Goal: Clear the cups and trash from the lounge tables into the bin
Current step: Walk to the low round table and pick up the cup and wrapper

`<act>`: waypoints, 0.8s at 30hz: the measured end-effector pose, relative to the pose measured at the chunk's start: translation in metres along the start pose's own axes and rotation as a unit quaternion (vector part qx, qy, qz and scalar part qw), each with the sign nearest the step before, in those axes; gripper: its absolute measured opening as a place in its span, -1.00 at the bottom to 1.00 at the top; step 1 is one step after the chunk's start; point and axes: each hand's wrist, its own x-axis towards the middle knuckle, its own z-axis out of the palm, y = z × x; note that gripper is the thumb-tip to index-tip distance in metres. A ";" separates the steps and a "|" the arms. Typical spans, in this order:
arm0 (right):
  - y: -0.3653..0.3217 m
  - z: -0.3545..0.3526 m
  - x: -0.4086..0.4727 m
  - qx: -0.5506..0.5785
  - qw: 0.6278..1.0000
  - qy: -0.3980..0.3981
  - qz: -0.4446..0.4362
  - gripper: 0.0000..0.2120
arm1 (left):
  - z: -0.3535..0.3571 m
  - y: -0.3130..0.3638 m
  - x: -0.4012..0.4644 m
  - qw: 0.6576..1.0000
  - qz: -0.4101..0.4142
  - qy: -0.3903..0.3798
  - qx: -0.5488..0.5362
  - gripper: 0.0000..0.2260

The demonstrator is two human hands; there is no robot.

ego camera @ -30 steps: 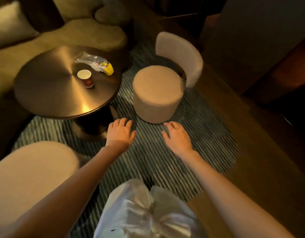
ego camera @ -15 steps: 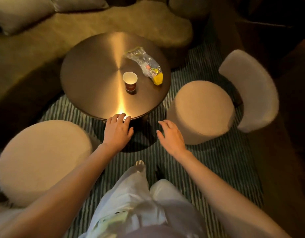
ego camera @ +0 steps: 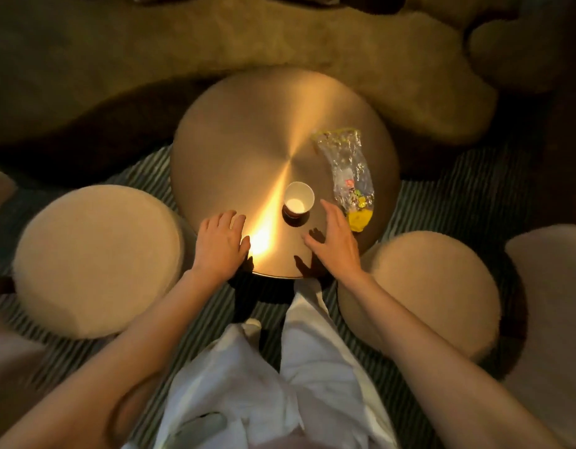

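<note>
two hands over the round table, cup not picked up yet

a person stands at a round gold table [ego camera: 234, 150] and looks down on it. a small paper cup [ego camera: 298, 201] stands upright near the front edge of the table. it is white inside and dark on the outside. it looks like nothing is in it.

just to the right of the cup lies a clear plastic bag [ego camera: 349, 166], flat on the table top. the near end of the bag has some yellow and bright bits in it. the bag and the cup do not touch.

the left hand [ego camera: 222, 244] is over the front edge of the table, to the left of the cup. its fingers are loose and spread a little, and it holds nothing.

the right hand [ego camera: 333, 241] is between the cup and the yellow end of the bag. its fingers are straight and point forward, and the thumb sticks out to the side. it holds nothing. i cannot tell if it touches the bag.

a round soft stool [ego camera: 95, 257] sits to the left of the table, and another stool [ego camera: 432, 286] sits to the right. a long sofa [ego camera: 150, 56] curves behind the table. the floor has a striped rug [ego camera: 458, 196]. the person wears white clothes [ego camera: 312, 377].
</note>
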 end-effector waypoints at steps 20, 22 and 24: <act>0.049 0.051 0.122 0.104 0.992 -0.053 -0.047 -0.28 | 0.014 0.056 0.049 0.989 -0.137 -0.048 -0.017 -0.60; 0.046 0.054 0.122 0.123 0.990 -0.057 -0.045 -0.29 | 0.012 0.051 0.046 0.989 -0.141 -0.046 -0.015 -0.60; 0.042 0.060 0.123 0.121 0.988 -0.089 -0.046 -0.20 | 0.010 0.045 0.044 0.988 -0.146 -0.045 -0.019 -0.60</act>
